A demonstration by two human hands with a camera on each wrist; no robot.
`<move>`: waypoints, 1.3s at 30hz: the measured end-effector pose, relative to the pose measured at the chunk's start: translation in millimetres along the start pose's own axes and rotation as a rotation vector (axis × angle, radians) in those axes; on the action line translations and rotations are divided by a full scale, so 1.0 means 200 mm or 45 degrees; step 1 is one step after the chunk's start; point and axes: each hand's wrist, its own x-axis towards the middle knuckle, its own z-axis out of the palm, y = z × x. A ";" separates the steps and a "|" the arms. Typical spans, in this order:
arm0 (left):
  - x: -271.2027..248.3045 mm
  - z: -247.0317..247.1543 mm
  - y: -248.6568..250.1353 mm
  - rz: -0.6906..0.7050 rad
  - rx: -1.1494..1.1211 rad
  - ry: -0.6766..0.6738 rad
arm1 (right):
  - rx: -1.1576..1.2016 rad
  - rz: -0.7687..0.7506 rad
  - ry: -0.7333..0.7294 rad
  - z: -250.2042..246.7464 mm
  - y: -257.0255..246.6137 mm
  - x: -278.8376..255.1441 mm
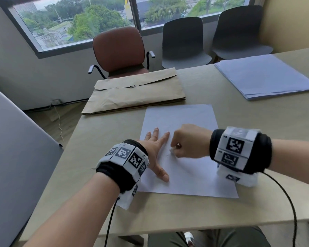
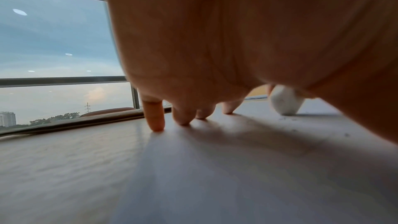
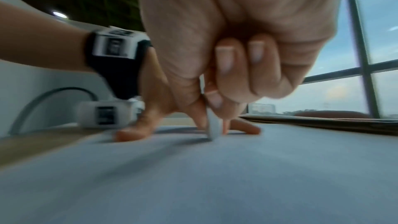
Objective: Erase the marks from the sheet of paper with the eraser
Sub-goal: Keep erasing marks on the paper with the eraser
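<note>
Rubbing the paper clean
The right grip (image 1: pixel 186 142) is pinching the eraser (image 1: pixel 172 150); the left grip (image 1: pixel 154 150) is lying flat beside it on the paper (image 1: pixel 189 173).

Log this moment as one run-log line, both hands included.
step: erasing | left hand: flat, fingers spread, pressing sheet of paper | right hand: pinching white eraser, tip on sheet | faint marks beside tip

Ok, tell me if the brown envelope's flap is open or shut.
Shut. In the head view the brown envelope lies flat on the table, flap folded down, a small fastener at its edge.
</note>
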 end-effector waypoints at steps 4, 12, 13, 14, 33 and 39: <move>0.00 0.00 0.00 -0.007 0.001 -0.002 | 0.072 -0.174 -0.194 0.05 -0.09 -0.10; 0.00 0.00 0.00 -0.010 -0.006 -0.008 | -0.014 -0.051 -0.064 0.02 -0.03 -0.04; 0.00 0.00 0.01 -0.011 -0.005 -0.009 | 0.000 -0.091 -0.108 0.04 -0.06 -0.07; 0.00 0.00 0.01 -0.011 -0.003 -0.009 | 0.022 -0.123 -0.157 0.05 -0.08 -0.10; -0.01 0.00 0.02 -0.028 0.020 -0.004 | -0.009 0.019 0.044 0.01 0.04 -0.04; -0.01 -0.01 0.02 -0.036 0.045 -0.031 | 0.089 -0.144 -0.152 0.01 0.00 -0.10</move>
